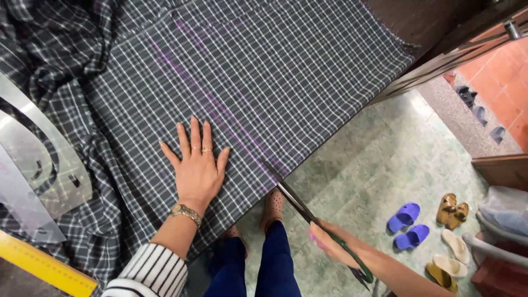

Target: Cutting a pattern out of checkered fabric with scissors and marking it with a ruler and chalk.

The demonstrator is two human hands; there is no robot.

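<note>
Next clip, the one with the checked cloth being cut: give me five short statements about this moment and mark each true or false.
1. The left hand lies flat, fingers spread, on the grey and white checked fabric. True.
2. The right hand holds the long dark metal scissors with the blades at the fabric's near edge. True.
3. The scissors point along a yellow chalk line. False: the line drawn on the fabric is purple.
4. A pair of blue slippers lies on the green tiled floor. True.
5. The yellow ruler lies across the middle of the fabric, under the left hand. False: it sits at the lower left corner of the view, apart from the hand.
</note>
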